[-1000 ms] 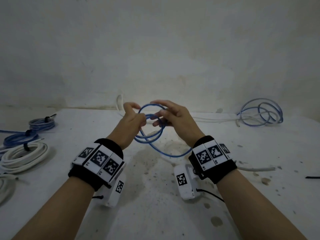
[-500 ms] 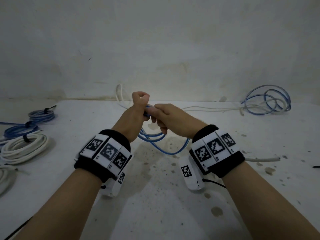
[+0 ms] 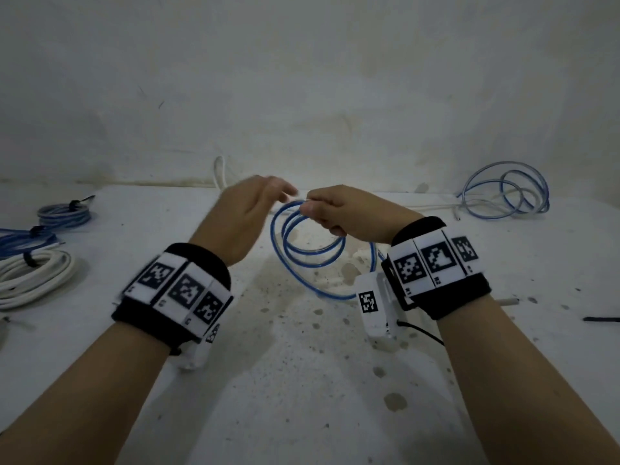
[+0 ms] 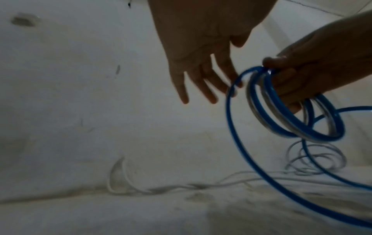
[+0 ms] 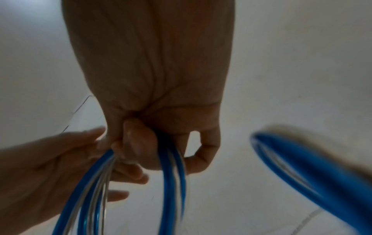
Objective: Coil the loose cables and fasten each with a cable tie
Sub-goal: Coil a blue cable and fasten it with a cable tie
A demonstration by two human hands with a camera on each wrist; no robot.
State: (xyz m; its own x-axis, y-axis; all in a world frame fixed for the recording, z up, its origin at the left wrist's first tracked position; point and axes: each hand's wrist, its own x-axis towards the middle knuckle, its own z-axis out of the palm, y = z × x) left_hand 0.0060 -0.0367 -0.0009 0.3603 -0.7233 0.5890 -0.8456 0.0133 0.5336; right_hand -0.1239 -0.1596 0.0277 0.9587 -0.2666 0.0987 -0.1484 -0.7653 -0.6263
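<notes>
Cable, blue: head view, coiled in loops hanging from your right hand, which pinches the loops at their top above the table; your left hand is just beside the cable, fingers spread and blurred. Tied coils lie far left of the cable.
Left wrist view: left hand with straight fingers, holding nothing, beside the cable.
Right wrist view: right hand curled round the cable.
</notes>
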